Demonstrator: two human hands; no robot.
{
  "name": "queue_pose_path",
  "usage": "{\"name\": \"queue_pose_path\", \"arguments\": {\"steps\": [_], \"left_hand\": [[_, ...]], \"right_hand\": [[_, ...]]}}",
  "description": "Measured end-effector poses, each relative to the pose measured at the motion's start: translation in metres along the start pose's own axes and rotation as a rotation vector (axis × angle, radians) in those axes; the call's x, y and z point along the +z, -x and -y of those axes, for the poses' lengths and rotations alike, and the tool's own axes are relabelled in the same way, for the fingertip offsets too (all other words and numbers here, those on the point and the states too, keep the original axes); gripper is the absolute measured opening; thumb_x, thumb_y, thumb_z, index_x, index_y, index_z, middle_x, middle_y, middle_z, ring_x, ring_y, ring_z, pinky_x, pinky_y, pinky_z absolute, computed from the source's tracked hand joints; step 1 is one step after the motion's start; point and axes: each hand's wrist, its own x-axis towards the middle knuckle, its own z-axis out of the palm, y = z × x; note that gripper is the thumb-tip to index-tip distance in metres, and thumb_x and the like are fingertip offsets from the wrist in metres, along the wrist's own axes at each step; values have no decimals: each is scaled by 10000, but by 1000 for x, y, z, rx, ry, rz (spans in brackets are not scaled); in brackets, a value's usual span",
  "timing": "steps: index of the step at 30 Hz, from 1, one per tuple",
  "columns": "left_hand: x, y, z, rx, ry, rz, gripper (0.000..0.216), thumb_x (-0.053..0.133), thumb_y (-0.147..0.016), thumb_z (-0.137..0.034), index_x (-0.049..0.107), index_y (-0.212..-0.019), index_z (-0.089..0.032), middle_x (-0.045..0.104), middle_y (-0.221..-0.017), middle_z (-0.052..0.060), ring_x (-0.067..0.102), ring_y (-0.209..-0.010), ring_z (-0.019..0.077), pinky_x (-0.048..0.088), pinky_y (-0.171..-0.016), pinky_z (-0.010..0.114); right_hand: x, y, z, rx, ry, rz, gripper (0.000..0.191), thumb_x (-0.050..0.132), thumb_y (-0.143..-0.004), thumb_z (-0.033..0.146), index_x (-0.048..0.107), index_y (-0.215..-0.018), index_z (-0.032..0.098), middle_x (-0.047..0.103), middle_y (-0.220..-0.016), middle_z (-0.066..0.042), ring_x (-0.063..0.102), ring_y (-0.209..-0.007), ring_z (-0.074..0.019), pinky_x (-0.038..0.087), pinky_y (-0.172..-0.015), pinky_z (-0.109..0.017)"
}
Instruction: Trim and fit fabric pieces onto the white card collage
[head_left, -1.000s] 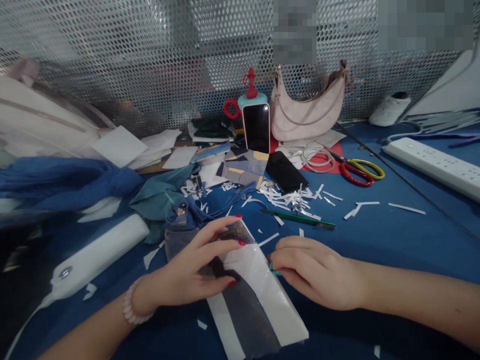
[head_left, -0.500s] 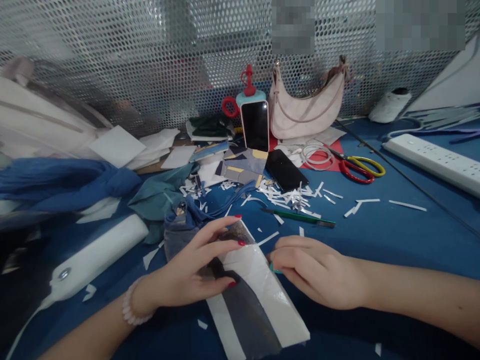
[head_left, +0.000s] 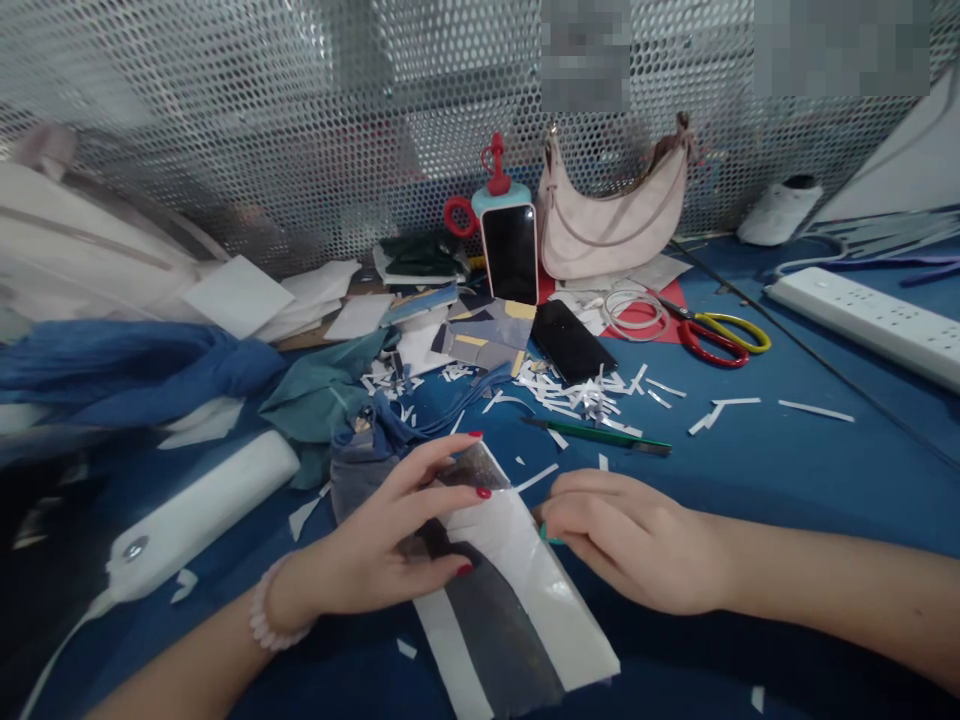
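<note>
- Resting left hand (head_left: 397, 525), with fingers spread, on white-and-grey panel (head_left: 517, 590), lower centre of frame.
- Pinching mostly hidden teal piece (head_left: 551, 536) in right hand (head_left: 634, 540), with fingers curled together, just beside panel's right edge.

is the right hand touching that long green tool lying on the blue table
Apart: the head view shows blue table between the right hand and the long green tool.

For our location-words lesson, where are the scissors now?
The scissors lie on the head view's right, beside the white coil and left of the power strip.
</note>
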Motion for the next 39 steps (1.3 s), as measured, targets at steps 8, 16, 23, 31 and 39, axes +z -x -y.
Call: {"name": "queue_pose_path", "arguments": {"steps": [8, 16, 23, 31, 39], "left_hand": [[-1, 5, -1, -32, -13, 20, 528, 687, -874, -128, 495, -1342, -280, 447, -1507, 129, 530, -1331, 243, 516, -1053, 336], [0, 3, 1, -32, 37, 32, 500, 652, -919, -153, 476, -1370, -276, 416, -1524, 147, 522, -1337, 251, 509, -1067, 348], [1, -1, -2, -5, 39, 18, 386, 594, -967, -167, 481, -1327, -248, 427, -1500, 156, 505, -1351, 230, 494, -1087, 344], [1, -1, -1, 10, 10, 19, 315, 551, -1010, -209, 481, -1317, -230, 406, -1493, 161, 483, -1367, 206, 478, -1107, 317], [2, 1, 0, -19, 36, 32, 444, 628, -945, -149, 486, -1349, -267, 429, -1511, 150, 498, -1366, 252, 507, -1077, 358]], "right_hand": [[2, -2, -3, 12, -13, -11, 250, 283, -1054, 115, 504, -962, 189, 537, -729, 4, 453, -654, -131, 417, -573, -218], [-8, -5, 2, 296, -372, 107, 128, 398, -986, 112, 438, -1018, 230, 600, -922, -40, 547, -763, -136, 484, -677, -256], [-10, -11, 3, 474, -733, 276, 65, 450, -984, 189, 412, -963, 237, 516, -915, -7, 496, -783, -124, 447, -725, -254], [-2, -12, 5, 570, -944, 227, 117, 472, -1006, 252, 416, -906, 233, 487, -820, 30, 467, -715, -112, 423, -684, -260], [3, -11, 4, 601, -1026, 160, 270, 529, -1009, 434, 410, -876, 232, 461, -751, 59, 450, -644, -92, 393, -606, -247]]}}
